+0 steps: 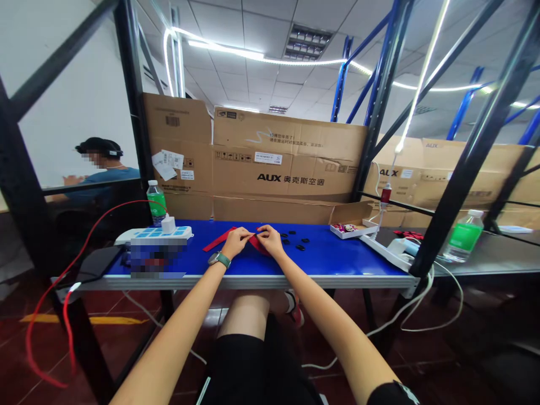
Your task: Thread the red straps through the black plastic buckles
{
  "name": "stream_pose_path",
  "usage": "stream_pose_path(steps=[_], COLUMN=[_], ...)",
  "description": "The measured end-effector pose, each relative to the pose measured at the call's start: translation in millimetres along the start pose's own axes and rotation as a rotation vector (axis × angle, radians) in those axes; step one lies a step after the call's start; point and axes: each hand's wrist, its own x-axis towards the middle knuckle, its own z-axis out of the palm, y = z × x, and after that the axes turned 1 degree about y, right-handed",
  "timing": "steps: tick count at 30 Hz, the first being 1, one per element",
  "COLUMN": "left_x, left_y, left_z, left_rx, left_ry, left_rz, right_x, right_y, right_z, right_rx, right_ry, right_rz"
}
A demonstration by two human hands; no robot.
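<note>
My left hand (236, 240), with a watch on the wrist, and my right hand (269, 239) meet over the blue table (337, 259). Both are pinched on a red strip (217, 240) that trails left from my fingers across the tabletop. Just right of my right hand lie several small black round pieces (295, 242). The part of the strip between my fingers is mostly hidden.
A power strip (160, 232) with a white plug and a green-labelled bottle (156, 202) stand at the left. A small open box (352, 228) of parts sits at the right, beside another bottle (462, 236). Cardboard boxes (291, 163) wall the back. A person sits far left.
</note>
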Motion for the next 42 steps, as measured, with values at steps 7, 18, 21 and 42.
stream_pose_path(steps=[7,18,21,42], left_x=[1,2,2,-6], left_y=[0,13,5,6], left_z=[-2.9,-0.4,2.0,4.7], left_rx=[0.084,0.078,0.043,0.143], left_ry=[0.064,0.043,0.133,-0.217], left_rz=[-0.028,-0.106,-0.177,-0.234], right_x=[3,-6,-6,-2], right_y=[-6,-7,-11,14], right_z=[3,5,4,5], right_rx=[0.345,0.442,0.496,-0.124], right_ry=[-0.109,-0.235,-0.287,-0.290], right_rz=[0.132,0.382,0.361,0.065])
